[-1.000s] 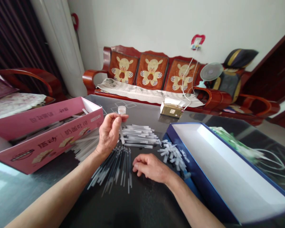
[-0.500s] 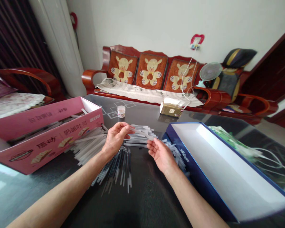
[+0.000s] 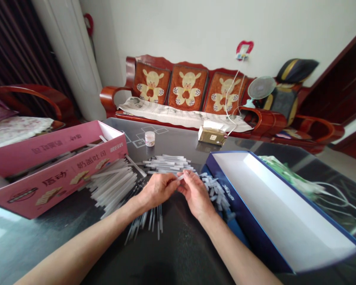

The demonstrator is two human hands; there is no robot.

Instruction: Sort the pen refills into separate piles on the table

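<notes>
My left hand (image 3: pixel 161 189) and my right hand (image 3: pixel 195 194) meet over the dark table, fingertips touching or nearly so. Between them shows a small translucent plastic piece (image 3: pixel 180 177), pinched by my right thumb and fingers. My left thumb and fingers are closed at its near end; what they grip is hidden. Beneath and in front of my left hand lie thin dark-filled pen refills (image 3: pixel 151 221). Beyond both hands is a pile of whitish tubes (image 3: pixel 167 163). Short translucent caps (image 3: pixel 215 190) are heaped beside my right hand.
A pink carton (image 3: pixel 77 166) with tubes inside stands left, with a fan of pale tubes (image 3: pixel 114 186) against it. An open blue box (image 3: pixel 264 206) is at right, green plastic packaging (image 3: pixel 287 174) beyond. A small jar (image 3: pixel 150 139) and tissue box (image 3: pixel 212 135) stand further back.
My hands have come together from apart. The left moved right and down; its fingers curled closed. The right, still pinching the small piece, shifted slightly. The camera view moved a little.
</notes>
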